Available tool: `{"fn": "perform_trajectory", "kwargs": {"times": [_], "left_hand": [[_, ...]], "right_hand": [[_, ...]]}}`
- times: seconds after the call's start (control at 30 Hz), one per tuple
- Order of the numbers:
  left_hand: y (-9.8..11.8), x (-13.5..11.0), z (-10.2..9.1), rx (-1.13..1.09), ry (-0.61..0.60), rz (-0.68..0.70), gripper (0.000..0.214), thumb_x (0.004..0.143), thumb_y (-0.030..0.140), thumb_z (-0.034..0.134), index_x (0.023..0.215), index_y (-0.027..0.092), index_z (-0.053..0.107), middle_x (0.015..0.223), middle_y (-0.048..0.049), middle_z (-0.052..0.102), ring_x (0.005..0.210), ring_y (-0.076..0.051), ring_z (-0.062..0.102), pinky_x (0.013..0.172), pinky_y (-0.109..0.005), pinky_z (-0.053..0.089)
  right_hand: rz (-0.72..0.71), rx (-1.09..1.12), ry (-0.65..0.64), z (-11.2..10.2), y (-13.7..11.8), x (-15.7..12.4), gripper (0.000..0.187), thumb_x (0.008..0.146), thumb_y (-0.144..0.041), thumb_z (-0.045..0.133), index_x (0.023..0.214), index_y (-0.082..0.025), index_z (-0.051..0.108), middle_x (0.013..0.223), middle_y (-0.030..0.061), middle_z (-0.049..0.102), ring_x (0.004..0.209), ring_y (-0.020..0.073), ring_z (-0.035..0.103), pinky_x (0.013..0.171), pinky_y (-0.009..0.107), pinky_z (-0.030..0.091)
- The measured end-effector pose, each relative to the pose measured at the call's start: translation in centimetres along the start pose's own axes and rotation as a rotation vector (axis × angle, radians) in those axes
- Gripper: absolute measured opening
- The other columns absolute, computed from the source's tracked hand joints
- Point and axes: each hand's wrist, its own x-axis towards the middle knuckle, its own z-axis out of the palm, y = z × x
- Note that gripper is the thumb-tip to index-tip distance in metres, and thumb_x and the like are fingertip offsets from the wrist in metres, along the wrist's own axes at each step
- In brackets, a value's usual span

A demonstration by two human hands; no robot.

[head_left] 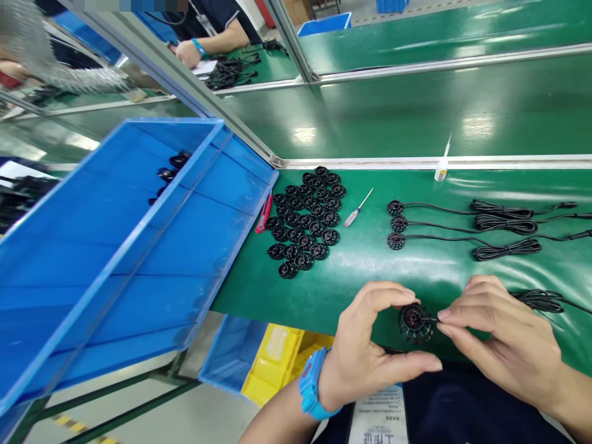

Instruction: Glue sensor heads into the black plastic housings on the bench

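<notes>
My left hand [370, 345], with a blue wristband, curves around a black round ribbed part [414, 327]. Its index fingertip touches the rim, while the thumb reaches out below; the other fingers are hidden. Thumb and fingers of my right hand [504, 339] pinch a short black cable [431, 319] at that part. Beside the right hand lies a coiled black cable [541, 300], partly covered. Farther up, three round parts [396, 240] with bundled cables [507, 249] lie in rows. Many similar black round parts [303, 219] are grouped left on the green table [370, 271].
A screwdriver [358, 208] and red-handled tool [264, 214] flank the group. A white bottle [441, 168] with a thin nozzle stands at the back rail. A large blue bin [222, 216] is at left, yellow bins [272, 364] below. Across the frame, a co-worker's hand [189, 54] rests near cables.
</notes>
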Motion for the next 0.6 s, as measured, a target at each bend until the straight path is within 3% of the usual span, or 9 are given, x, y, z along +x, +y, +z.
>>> {"fn": "perform_trajectory", "kwargs": {"times": [0.23,0.33,0.47,0.6], "left_hand": [[-0.4,-0.2,-0.9,0.076,-0.052,-0.055,0.051,0.083,0.033,0.082,0.128,0.025,0.059,0.11,-0.0068,0.074,0.099,-0.021,0.073,0.089,-0.034,0.061],[-1.8,-0.4,-1.5,0.235,-0.075,-0.09,0.042,0.085,0.029,0.08,0.124,0.023,0.063,0.11,-0.0075,0.074,0.102,-0.022,0.072,0.089,-0.035,0.061],[-4.8,-1.3,-2.0,0.458,-0.158,-0.082,0.032,0.089,0.028,0.076,0.12,0.021,0.066,0.109,-0.0075,0.075,0.101,-0.021,0.073,0.087,-0.035,0.061],[-6.6,-1.8,-1.8,0.539,-0.2,-0.032,0.027,0.089,0.029,0.076,0.114,0.021,0.069,0.106,-0.0071,0.076,0.098,-0.022,0.073,0.087,-0.039,0.06]], "right_hand": [[-0.008,-0.1,-0.042,-0.2,0.6,-0.1,0.021,0.091,-0.012,0.071,0.11,-0.017,0.066,0.091,0.0006,0.075,0.082,0.0128,0.067,0.086,0.036,0.049],[0.048,-0.332,-0.159,-2.7,2.7,-1.6,0.028,0.095,-0.029,0.071,0.121,-0.022,0.065,0.102,0.0019,0.075,0.092,0.0184,0.069,0.091,0.041,0.047],[0.114,-0.579,-0.271,-7.6,6.3,-5.5,0.039,0.095,-0.059,0.059,0.121,-0.032,0.066,0.112,0.0038,0.075,0.095,0.0281,0.07,0.085,0.048,0.045],[0.2,-0.725,-0.319,-10.8,8.2,-9.2,0.037,0.095,-0.061,0.055,0.123,-0.038,0.066,0.107,0.0064,0.076,0.09,0.031,0.071,0.08,0.051,0.044]]}}
